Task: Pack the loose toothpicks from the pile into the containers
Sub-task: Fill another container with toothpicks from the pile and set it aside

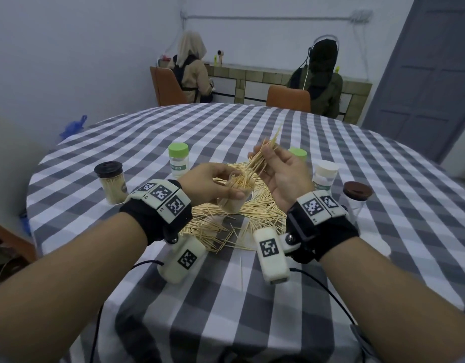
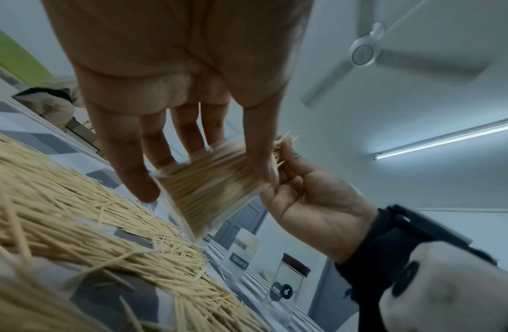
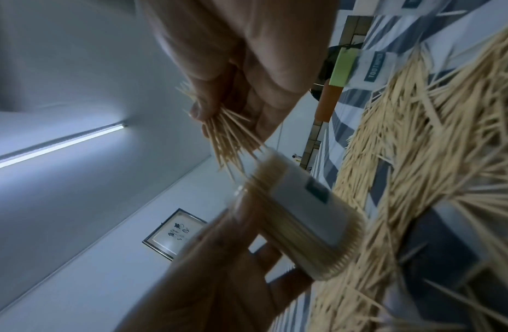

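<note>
Now left fingers (image 1: 227,195) grasp the packed clear container (image 1: 232,203); right fingers (image 1: 265,153) pinch pale toothpicks (image 1: 262,158).

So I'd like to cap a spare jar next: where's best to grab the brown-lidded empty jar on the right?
Take the brown-lidded jar around its clear wall just under the lid, coming from its right side. It stands upright, and the right hand and white-lidded jar crowd its left.
</note>
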